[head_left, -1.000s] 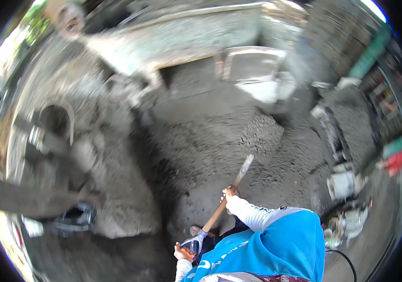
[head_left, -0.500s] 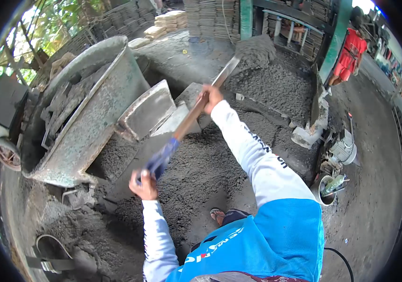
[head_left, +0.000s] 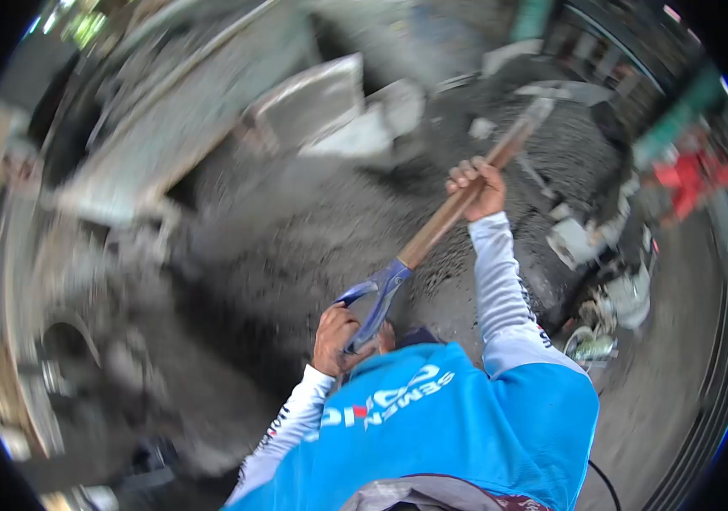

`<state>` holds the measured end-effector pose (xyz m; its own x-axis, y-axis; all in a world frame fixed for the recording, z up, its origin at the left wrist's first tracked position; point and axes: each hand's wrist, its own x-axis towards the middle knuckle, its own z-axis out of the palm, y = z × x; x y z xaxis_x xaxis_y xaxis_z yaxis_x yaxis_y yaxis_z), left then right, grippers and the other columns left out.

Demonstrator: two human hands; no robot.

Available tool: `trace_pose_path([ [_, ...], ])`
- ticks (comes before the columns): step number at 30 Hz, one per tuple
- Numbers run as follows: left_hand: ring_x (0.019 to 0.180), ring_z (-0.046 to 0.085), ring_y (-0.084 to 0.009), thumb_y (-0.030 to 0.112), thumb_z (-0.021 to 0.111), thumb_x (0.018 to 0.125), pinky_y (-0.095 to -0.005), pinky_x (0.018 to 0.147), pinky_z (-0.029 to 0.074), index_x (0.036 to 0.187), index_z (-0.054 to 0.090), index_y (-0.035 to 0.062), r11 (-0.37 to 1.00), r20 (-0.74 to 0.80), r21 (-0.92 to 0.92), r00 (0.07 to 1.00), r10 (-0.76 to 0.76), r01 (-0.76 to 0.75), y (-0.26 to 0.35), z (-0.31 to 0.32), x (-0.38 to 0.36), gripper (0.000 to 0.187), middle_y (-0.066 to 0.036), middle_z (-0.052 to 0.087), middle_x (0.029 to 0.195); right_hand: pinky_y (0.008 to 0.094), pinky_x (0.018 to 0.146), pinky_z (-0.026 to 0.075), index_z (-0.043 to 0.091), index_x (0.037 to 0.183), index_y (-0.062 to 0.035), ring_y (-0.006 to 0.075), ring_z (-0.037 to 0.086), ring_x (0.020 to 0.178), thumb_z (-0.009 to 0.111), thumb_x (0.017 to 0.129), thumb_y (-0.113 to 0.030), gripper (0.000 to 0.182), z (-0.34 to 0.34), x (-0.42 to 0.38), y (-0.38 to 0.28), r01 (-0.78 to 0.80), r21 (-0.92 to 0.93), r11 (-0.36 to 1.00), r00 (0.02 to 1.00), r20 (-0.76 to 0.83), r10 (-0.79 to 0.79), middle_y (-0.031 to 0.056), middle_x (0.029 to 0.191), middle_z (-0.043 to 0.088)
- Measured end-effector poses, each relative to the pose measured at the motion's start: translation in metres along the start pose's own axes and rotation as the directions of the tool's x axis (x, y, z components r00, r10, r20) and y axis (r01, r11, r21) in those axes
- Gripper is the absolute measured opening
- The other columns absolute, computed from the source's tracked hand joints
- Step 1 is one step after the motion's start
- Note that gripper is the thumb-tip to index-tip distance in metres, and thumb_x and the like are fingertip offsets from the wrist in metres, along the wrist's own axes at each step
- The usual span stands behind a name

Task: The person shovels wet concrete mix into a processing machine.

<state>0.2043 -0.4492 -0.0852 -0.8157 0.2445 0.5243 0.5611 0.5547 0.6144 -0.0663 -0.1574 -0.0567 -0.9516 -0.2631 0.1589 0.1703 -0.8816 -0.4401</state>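
Observation:
A shovel (head_left: 437,233) with a wooden shaft and a blue D-shaped handle slants across the middle of the view. My left hand (head_left: 335,339) is closed around the handle's grip, close to my body. Farther up, my right hand (head_left: 485,191) wraps around the shaft. The far end of the shovel reaches a heap of dark grey, wet-looking mix (head_left: 573,140) at the upper right. Blur hides how much the blade carries. More grey mix (head_left: 296,226) is spread over the ground below my hands.
A large worn metal drum (head_left: 202,111) stands at the upper left, beside pale slabs (head_left: 313,102). On the right are a white bucket (head_left: 590,345), a green post (head_left: 679,111) and a person in red (head_left: 692,175). A black cable (head_left: 607,481) lies at lower right.
My view has swung and blurred. Both hands have drawn the shovel back, its handle now close to my body. The blade has come off its earlier spot at the heap's far edge.

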Motion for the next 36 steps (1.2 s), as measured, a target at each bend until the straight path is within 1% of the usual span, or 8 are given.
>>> trace_pose_path([
  [2,0.084,0.064,-0.0321,0.022,0.079,0.070,-0.0453,0.089,0.049,0.091,0.063,0.0006,0.930,-0.117,-0.230,0.941,-0.318,0.286,0.021,-0.011,-0.069,0.034,-0.014,0.064,0.089,0.0376,0.068,0.048,0.053,0.077,-0.0152,0.0174,0.052,0.070,0.067,0.082,-0.021,0.016,0.000,-0.026,0.050,-0.132,-0.011,0.991,0.991,0.035,0.132,-0.0003,0.071,0.051],
  [5,0.072,0.062,-0.0202,0.031,0.072,0.080,-0.0321,0.069,0.050,0.086,0.063,-0.0029,0.613,-0.199,-0.400,0.588,-0.784,0.682,0.057,-0.028,-0.166,0.036,-0.011,0.065,0.082,0.0378,0.068,0.048,0.052,0.076,-0.0144,0.0183,0.052,0.070,0.068,0.081,-0.021,0.018,0.010,-0.069,0.132,-0.346,0.012,0.938,0.932,-0.114,0.345,-0.0001,0.070,0.050],
  [8,0.061,0.057,-0.0139,0.028,0.076,0.074,-0.0283,0.056,0.044,0.074,0.063,-0.0002,0.669,-0.484,-0.564,0.462,-0.743,0.485,0.111,-0.043,-0.206,0.031,-0.006,0.061,0.068,0.0375,0.068,0.047,0.050,0.073,-0.0124,0.0193,0.051,0.069,0.069,0.079,-0.022,0.023,0.011,-0.115,0.208,-0.567,0.064,0.821,0.785,-0.261,0.562,0.0009,0.070,0.050],
  [19,0.051,0.053,-0.0195,0.039,0.080,0.064,-0.0337,0.053,0.042,0.062,0.057,0.0103,0.609,-0.596,0.389,0.693,-0.407,0.692,0.241,-0.066,-0.233,0.037,-0.003,0.054,0.059,0.0449,0.066,0.052,0.052,0.082,-0.0066,0.0265,0.055,0.065,0.068,0.083,-0.026,0.025,0.023,-0.290,0.412,-0.997,0.078,0.007,-0.045,-0.654,0.755,0.0078,0.069,0.053],
  [25,0.087,0.059,-0.0283,0.047,0.078,0.067,-0.0437,0.082,0.045,0.081,0.066,0.0053,0.642,-0.626,0.284,0.645,-0.438,0.712,0.219,-0.105,-0.218,0.046,-0.009,0.063,0.083,0.0417,0.055,0.051,0.052,0.079,-0.0071,0.0260,0.056,0.057,0.062,0.084,-0.013,0.013,-0.037,-0.318,0.514,-0.955,-0.177,-0.236,-0.117,-0.508,0.853,0.0082,0.065,0.053],
  [28,0.094,0.060,-0.0327,0.024,0.073,0.075,-0.0435,0.084,0.048,0.087,0.065,0.0011,0.587,-0.883,-0.112,0.191,-0.429,0.802,0.218,-0.105,-0.257,0.028,-0.013,0.063,0.096,0.0400,0.053,0.050,0.050,0.070,-0.0068,0.0273,0.055,0.053,0.061,0.083,-0.018,0.021,-0.018,-0.297,0.535,-0.943,-0.179,-0.280,-0.175,-0.448,0.877,0.0092,0.059,0.050],
  [31,0.069,0.055,-0.0128,0.025,0.066,0.087,-0.0290,0.063,0.045,0.087,0.063,-0.0019,0.144,-0.702,-0.662,-0.541,-0.464,0.735,0.205,-0.070,-0.308,0.027,-0.003,0.059,0.074,0.0402,0.053,0.050,0.050,0.072,-0.0071,0.0270,0.055,0.054,0.061,0.083,-0.020,0.020,-0.005,-0.281,0.554,-0.933,-0.219,-0.286,-0.171,-0.430,0.887,0.0084,0.060,0.050],
  [36,0.058,0.052,-0.0118,0.031,0.067,0.090,-0.0274,0.051,0.041,0.079,0.058,0.0042,0.037,-0.141,-0.988,-0.795,-0.590,0.148,0.197,0.056,-0.401,0.030,-0.002,0.056,0.068,0.0430,0.055,0.054,0.050,0.088,-0.0074,0.0227,0.054,0.054,0.060,0.087,-0.024,0.019,-0.011,-0.293,0.605,-0.948,-0.206,-0.244,-0.063,-0.629,0.775,0.0065,0.065,0.052],
])
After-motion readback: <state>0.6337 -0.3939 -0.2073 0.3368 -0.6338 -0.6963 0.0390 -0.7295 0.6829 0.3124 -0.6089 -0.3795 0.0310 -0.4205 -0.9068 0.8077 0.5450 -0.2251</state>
